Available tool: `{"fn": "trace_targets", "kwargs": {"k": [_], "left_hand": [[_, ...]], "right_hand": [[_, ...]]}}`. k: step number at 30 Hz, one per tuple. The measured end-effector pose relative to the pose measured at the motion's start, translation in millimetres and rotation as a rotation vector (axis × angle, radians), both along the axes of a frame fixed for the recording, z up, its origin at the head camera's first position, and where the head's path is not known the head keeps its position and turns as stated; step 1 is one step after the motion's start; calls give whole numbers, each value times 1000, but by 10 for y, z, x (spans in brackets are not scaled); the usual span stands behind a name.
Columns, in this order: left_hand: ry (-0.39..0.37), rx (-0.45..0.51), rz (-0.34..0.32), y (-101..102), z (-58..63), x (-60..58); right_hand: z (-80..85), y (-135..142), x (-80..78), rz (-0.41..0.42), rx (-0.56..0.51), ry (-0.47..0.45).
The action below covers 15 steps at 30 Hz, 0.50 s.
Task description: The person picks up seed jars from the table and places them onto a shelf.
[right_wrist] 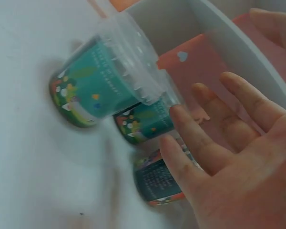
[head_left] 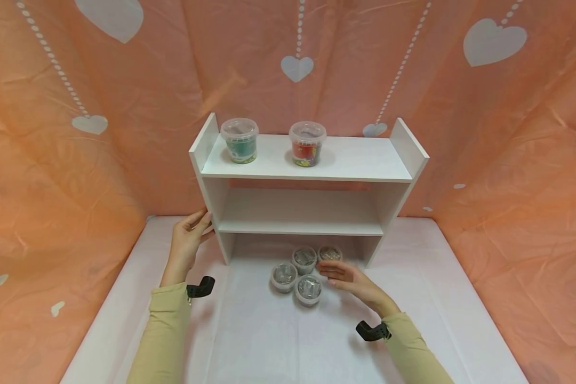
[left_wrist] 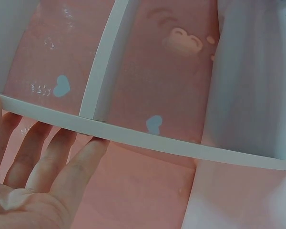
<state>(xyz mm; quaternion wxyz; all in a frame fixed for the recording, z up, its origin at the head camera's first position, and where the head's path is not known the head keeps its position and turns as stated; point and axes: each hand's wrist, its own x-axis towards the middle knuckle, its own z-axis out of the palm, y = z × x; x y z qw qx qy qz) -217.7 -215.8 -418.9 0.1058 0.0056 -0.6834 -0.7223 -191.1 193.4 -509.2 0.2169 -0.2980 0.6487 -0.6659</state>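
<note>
Toward the back edge of the counter (head_left: 269, 341), midway between its far corners, stands a white shelf unit (head_left: 297, 210). Four lidded tubs crowd its foot, all upright: left tub (head_left: 284, 274), front tub (head_left: 309, 288), middle tub (head_left: 304, 258) and back tub (head_left: 329, 253), the last nearest the unit's right front corner.

The right hand (head_left: 350, 281) holds nothing; its fingers are extended and slightly bent beside the back tub, and whether they touch it is unclear. A sideways brush looks like the likeliest trouble here: with the tubs so close together, nudging one could shove or topple its neighbours. Taking a tub by the lid alone might also fail, since the smooth plastic could slip or pop off. Raising one under the middle shelf (head_left: 336, 213) could knock it against that board's front edge.

The left hand (head_left: 188, 242) has nearly straight fingers against the left side panel (head_left: 215, 200). Too hard a push could shift or rock the unit, as no fastening to the counter shows. That would threaten the green tub (head_left: 240, 144), near the left corner of the top shelf (head_left: 357, 160), and the red tub (head_left: 307, 146) near its middle, because the front edge has no lip to stop a slide.
</note>
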Motion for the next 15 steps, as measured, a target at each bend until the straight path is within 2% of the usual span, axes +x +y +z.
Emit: {"fn": "trace_targets", "kwargs": {"k": [6, 15], "left_hand": [[-1, -10, -6, -5, -1, 6], [-14, -12, -5, -4, 7, 5]], "right_hand": [[-91, -33, 11, -2, 40, -27], [-143, -110, 26, 1, 37, -24]]}}
